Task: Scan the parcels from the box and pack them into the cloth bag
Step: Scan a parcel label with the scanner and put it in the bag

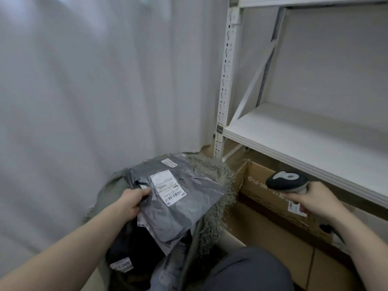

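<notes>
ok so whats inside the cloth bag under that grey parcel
Inside the cloth bag, dark parcels lie under the grey parcel the left hand holds; deeper contents are covered.

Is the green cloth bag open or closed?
Open. The cloth bag's frayed rim is spread wide, and parcels lie inside it below the grey parcel that the left hand holds.

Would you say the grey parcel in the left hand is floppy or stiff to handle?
Probably floppy: the grey parcel is creased and sags beyond the left hand. Its glossy film looks slippery. Held by one edge, it seems light.
</notes>
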